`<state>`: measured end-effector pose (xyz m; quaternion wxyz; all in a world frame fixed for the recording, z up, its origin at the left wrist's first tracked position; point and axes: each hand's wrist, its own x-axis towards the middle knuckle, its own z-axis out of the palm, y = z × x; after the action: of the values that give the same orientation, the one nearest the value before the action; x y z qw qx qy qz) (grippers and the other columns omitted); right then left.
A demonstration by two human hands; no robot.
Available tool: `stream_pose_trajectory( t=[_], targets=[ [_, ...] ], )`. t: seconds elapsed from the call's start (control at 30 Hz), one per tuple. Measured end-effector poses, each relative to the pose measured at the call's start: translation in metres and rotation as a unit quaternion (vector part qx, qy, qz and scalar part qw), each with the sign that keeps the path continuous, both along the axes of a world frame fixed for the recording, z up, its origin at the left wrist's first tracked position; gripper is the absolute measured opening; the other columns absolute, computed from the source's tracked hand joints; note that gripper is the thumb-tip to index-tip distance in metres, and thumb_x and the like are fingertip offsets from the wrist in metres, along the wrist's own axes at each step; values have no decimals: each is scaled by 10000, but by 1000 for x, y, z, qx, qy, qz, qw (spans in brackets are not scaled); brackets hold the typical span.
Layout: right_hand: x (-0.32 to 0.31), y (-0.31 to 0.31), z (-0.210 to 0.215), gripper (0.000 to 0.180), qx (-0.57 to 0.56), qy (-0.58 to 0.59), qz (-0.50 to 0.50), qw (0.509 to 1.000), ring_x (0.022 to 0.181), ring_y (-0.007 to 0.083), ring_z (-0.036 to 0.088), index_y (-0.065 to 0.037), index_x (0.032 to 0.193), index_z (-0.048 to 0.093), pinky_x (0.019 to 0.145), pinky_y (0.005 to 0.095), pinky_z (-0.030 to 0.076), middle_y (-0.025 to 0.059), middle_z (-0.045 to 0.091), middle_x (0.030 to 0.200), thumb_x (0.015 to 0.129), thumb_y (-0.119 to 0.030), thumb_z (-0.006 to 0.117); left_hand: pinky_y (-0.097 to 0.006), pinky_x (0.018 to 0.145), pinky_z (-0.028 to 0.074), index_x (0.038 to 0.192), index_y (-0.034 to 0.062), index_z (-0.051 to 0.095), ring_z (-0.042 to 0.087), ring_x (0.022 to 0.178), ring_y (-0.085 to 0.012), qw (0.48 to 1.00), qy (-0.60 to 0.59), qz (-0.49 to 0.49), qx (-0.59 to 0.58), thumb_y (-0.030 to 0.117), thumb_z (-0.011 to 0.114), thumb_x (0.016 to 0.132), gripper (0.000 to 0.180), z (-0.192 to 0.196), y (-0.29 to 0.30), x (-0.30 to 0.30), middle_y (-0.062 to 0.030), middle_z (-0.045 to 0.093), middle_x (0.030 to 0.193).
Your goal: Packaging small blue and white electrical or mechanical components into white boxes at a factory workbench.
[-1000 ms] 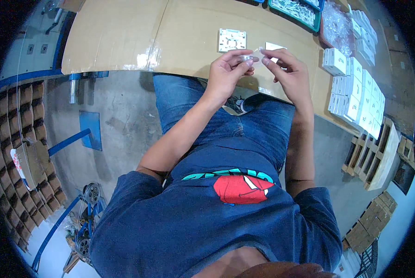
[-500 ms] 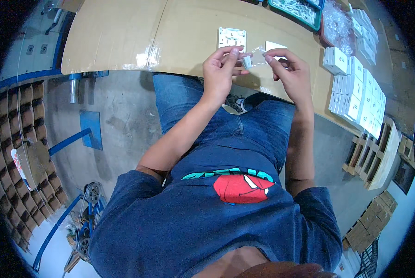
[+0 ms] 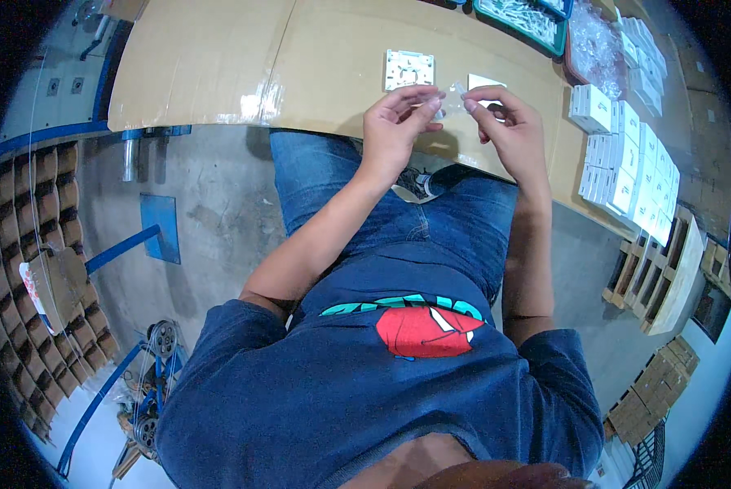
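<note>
Both hands raised just above the near edge of the cardboard-covered table point(image 3: 218, 65), meeting over the person's lap. Left hand point(image 3: 394, 122) pinching one end of a small clear plastic bag point(image 3: 451, 96), fingers curled; right hand point(image 3: 504, 122) pinching the other end, thumb and forefinger closed on it. Bag stretched between the two, hanging free of the table, contents too small and glassy to make out.

Lying flat on the table just beyond the hands: a square white plate point(image 3: 408, 69) with holes, untouched, and a small white card point(image 3: 486, 81) beside it, partly hidden behind the right fingers. Toward the right edge, rows of small white boxes point(image 3: 626, 163) stacked tight, likely finished pieces. At the far right corner, a green tray point(image 3: 520, 20) of small white parts and a heap of clear bags point(image 3: 594, 45).

Judging by this: bag handling in progress, somewhere mid-cycle for one unit. Plate not yet picked up, not yet boxed. Many boxes already filled and lined up, with loose stock left in the tray.
</note>
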<state>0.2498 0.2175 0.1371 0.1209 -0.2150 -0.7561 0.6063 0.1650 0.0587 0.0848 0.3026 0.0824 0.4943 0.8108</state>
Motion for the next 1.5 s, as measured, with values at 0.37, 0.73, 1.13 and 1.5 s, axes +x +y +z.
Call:
stream_pose_trajectory(
  t=[0.37, 0.73, 1.13, 1.5],
  targets=[
    [-9, 2, -18, 94, 85, 5, 35, 996, 644, 41, 547, -28, 998, 708, 547, 217, 447, 1, 680, 884, 923, -85, 702, -255, 705, 588, 1151, -17, 695, 681, 890, -122, 997, 4, 13, -75, 148, 640, 1011, 224, -23, -1, -5, -79, 731, 1060],
    [-42, 2, -18, 118, 82, 0, 51, 995, 652, 73, 538, -16, 972, 722, 614, 239, 448, 37, 679, 880, 904, -113, 726, -280, 750, 605, 1161, -14, 688, 702, 871, -152, 998, 35, 42, -42, 129, 596, 1033, 214, -39, -5, -26, -102, 717, 1071],
    [-129, 57, -32, 185, 223, 33, 16, 974, 716, 213, 675, -36, 995, 728, 665, 320, 514, 106, 725, 864, 908, -200, 719, -242, 663, 551, 1150, -5, 688, 686, 790, -126, 989, 78, 101, -73, 170, 603, 1037, 225, -70, -11, -59, -78, 716, 1026],
    [-279, 99, -79, 169, 470, -9, 7, 883, 951, 348, 683, -157, 1047, 726, 797, 486, 545, 117, 673, 1016, 915, -194, 628, -254, 647, 563, 1151, -28, 665, 674, 735, -124, 991, 57, 98, -69, 131, 605, 1030, 208, -93, -14, -63, -84, 714, 994]
  ],
)
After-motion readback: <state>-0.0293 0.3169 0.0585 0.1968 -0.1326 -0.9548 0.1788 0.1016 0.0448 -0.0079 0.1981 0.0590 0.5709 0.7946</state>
